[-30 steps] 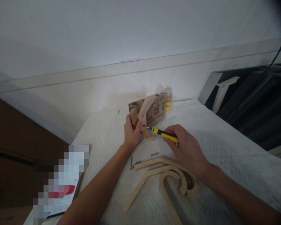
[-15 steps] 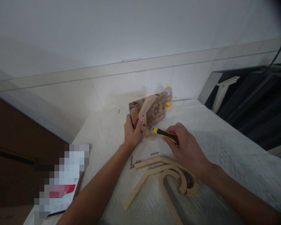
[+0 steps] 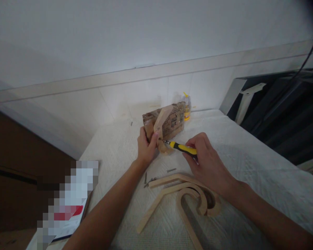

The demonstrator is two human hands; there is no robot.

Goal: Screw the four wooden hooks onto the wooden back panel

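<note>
Your left hand (image 3: 146, 147) clasps a wooden piece (image 3: 163, 118) against the left end of the box (image 3: 177, 121), thumb on the wood. Your right hand (image 3: 211, 166) grasps a screwdriver (image 3: 184, 148) by its handle, in front of the box; its tip is at or just beside the wood's lower hole, contact unconfirmed. Nearer you than the box lie wooden hooks (image 3: 150, 212) and screws (image 3: 171, 170); a bottle (image 3: 187, 115) stands by its right end.

Judged by look, the wood is light, stiff and sturdy; hold its flat sides, clear of the tip. The screwdriver seems light; grip the thick handle. The box may dent, and its wrap may slip.

Dark printed characters mark the box's front, too small to read. You have no legible brand anywhere.
</note>
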